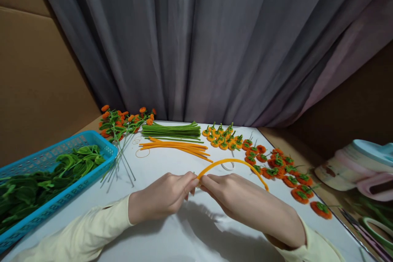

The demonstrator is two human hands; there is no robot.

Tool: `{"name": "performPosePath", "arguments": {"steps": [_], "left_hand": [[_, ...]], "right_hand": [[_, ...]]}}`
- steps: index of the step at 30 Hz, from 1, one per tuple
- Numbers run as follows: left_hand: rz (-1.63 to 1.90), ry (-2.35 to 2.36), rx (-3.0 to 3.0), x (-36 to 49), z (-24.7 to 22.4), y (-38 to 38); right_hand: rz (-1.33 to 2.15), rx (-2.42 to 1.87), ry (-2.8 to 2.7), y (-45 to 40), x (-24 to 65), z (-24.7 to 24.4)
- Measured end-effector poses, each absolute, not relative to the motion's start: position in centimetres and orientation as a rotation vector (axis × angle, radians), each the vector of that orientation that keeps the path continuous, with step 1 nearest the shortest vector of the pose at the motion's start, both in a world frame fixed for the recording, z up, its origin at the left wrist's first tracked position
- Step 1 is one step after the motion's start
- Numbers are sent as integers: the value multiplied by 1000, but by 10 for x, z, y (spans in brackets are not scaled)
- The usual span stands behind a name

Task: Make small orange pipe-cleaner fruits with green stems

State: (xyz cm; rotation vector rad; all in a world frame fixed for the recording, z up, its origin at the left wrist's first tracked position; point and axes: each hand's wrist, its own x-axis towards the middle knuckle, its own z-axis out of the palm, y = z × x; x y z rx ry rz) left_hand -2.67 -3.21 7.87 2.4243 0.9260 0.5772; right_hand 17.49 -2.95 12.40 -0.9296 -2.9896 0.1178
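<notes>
An orange-yellow pipe cleaner (231,160) arches up and to the right from between my two hands, its free end hanging past my right wrist. My left hand (167,191) pinches its near end between thumb and fingers. Right beside it, my right hand (229,190) is closed on the same pipe cleaner, fingertips almost meeting the left ones. My fingers hide the pinched end. Beyond my hands lie loose orange pipe cleaners (175,146) and a bundle of green pipe cleaners (172,131) on the white table (147,168).
A blue basket (112,153) of green fuzzy leaves stands left. Finished orange flowers (123,120) lie behind it. Yellow flower heads (223,138) and orange flower heads (278,163) spread to the right. A large cup (340,168), scissors (353,221) and a tape roll (379,231) sit far right.
</notes>
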Motion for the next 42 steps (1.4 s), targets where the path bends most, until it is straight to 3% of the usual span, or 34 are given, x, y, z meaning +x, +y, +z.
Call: {"name": "performPosePath", "arguments": {"steps": [11,15,19,25,30,33,42], "left_hand": [[789,947,1769,-18,69,-36],[839,966,1668,-16,68,-35],[863,980,1702,-17,71,-33],[895,859,1797,-22,76,-35],[871,769,1815,-24,77,-38],[881,761,1796,-24,76,-38],[980,769,1909,-26,73,-39]], "right_hand": [[-543,-772,-2886,-31,162,108],[-621,-785,-2846,-31,156,102],[-305,-820,-2870,-28,167,119],[250,-908,-2479,4,227,158],[459,-689,-2463,24,218,148],[547,-436,-2463,16,188,129],[447,-347,-2183,4,158,93]]}}
